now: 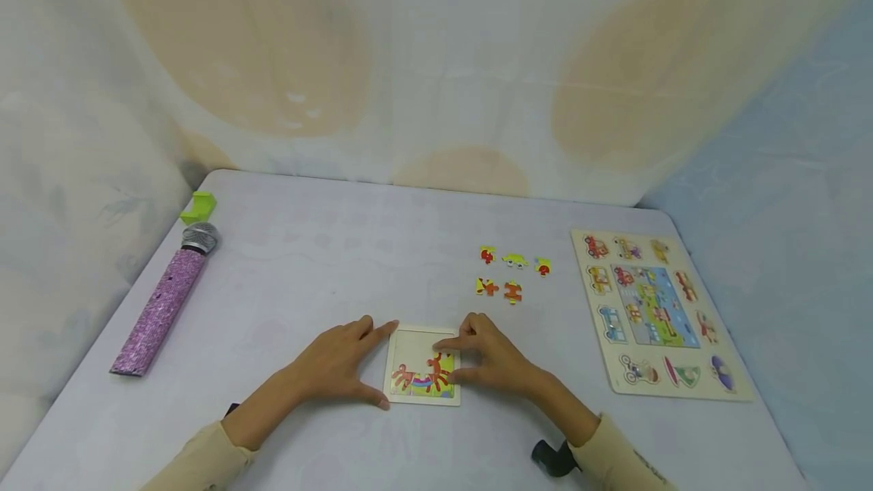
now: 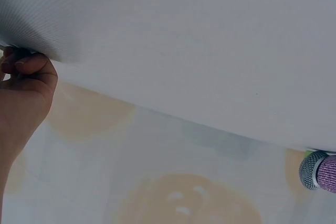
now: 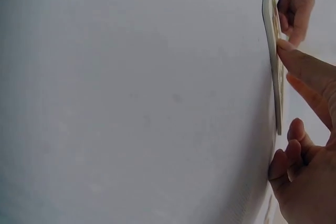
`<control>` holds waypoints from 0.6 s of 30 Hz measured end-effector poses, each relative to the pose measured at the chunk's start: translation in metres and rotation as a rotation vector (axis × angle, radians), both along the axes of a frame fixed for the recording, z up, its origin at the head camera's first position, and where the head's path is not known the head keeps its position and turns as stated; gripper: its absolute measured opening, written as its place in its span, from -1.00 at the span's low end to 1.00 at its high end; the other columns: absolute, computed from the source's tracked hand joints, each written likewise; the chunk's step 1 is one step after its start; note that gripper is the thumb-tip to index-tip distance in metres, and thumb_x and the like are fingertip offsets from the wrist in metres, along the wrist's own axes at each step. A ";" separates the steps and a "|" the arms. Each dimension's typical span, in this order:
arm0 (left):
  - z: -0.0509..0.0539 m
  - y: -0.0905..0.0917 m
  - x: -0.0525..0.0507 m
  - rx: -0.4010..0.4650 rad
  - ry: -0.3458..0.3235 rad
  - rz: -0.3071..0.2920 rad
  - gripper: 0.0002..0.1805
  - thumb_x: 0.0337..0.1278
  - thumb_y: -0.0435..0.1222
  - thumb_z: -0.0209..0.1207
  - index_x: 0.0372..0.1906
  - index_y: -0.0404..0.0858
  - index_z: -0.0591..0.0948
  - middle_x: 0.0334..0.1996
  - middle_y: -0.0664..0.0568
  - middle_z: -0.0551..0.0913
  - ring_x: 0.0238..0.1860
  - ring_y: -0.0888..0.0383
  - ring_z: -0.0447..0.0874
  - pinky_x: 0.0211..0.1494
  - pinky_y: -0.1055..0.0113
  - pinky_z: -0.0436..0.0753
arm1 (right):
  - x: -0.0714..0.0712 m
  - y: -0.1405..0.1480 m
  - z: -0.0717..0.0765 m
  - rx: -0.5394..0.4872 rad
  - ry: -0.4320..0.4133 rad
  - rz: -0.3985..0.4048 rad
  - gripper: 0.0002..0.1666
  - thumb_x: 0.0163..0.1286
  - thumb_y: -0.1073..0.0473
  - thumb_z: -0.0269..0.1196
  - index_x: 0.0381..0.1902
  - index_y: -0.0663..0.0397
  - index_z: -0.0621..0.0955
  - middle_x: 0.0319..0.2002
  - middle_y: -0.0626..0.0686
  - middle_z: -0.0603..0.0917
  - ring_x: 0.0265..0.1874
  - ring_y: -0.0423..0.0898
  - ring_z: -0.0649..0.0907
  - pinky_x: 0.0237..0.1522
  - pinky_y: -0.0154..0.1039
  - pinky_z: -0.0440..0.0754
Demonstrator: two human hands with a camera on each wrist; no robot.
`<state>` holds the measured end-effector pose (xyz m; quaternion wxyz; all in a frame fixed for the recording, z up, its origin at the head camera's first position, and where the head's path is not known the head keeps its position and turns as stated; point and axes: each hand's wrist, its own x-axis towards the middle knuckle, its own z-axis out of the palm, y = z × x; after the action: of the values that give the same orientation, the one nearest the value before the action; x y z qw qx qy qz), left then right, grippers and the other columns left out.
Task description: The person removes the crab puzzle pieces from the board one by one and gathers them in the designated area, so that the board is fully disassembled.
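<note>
A small square puzzle tray [image 1: 425, 401] lies at the table's near middle, with joined pieces [image 1: 423, 379] showing a red figure and a rainbow in its lower part. My left hand [image 1: 334, 364] spans its left side, index fingertip by the upper corner and thumb by the lower one. From the right, my right hand [image 1: 498, 361] reaches over the rim, index finger and thumb apart and touching the tray area. In the right wrist view a digit of the right hand [image 3: 310, 156] rests on the tray's edge [image 3: 273, 61]. The left wrist view shows the left hand [image 2: 26, 98] with fingers bent.
Several loose puzzle pieces [image 1: 512, 292] lie beyond the tray to the right. A large wooden picture board [image 1: 682, 392] lies at the far right. On the left are a purple microphone [image 1: 160, 313] and a green block [image 1: 199, 207]. A black object [image 1: 554, 458] sits near the right forearm.
</note>
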<state>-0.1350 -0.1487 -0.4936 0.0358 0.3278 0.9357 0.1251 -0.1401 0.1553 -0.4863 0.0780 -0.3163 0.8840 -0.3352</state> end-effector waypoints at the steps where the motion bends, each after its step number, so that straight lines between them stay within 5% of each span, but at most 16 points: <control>1: 0.000 0.000 0.000 0.001 -0.003 -0.001 0.27 -0.42 0.57 0.23 0.48 -0.05 0.33 -0.24 0.20 0.23 -0.41 0.30 0.22 -0.36 0.45 0.26 | -0.001 -0.001 0.001 0.008 -0.013 0.006 -0.48 0.06 0.03 0.55 0.04 -0.21 0.74 -0.29 -0.11 0.34 -0.17 -0.22 0.29 -0.16 -0.34 0.32; 15: -0.002 -0.001 0.000 0.000 0.000 -0.003 0.27 -0.42 0.59 0.20 0.48 -0.04 0.32 -0.23 0.21 0.23 -0.42 0.29 0.21 -0.36 0.46 0.25 | -0.007 -0.002 0.002 -0.016 -0.098 0.042 -0.49 0.06 0.08 0.55 0.03 -0.11 0.75 -0.28 -0.09 0.35 -0.16 -0.21 0.31 -0.16 -0.36 0.33; 18: -0.003 -0.001 -0.001 0.000 0.001 -0.004 0.27 -0.43 0.60 0.19 0.48 -0.04 0.32 -0.24 0.21 0.23 -0.42 0.29 0.21 -0.36 0.45 0.25 | -0.004 -0.002 0.001 -0.043 -0.058 0.034 -0.46 0.05 0.11 0.56 0.05 -0.07 0.74 -0.26 -0.11 0.33 -0.15 -0.21 0.32 -0.16 -0.36 0.37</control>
<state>-0.1356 -0.1495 -0.4961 0.0358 0.3295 0.9352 0.1247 -0.1439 0.1531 -0.4853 0.1026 -0.3231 0.8684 -0.3620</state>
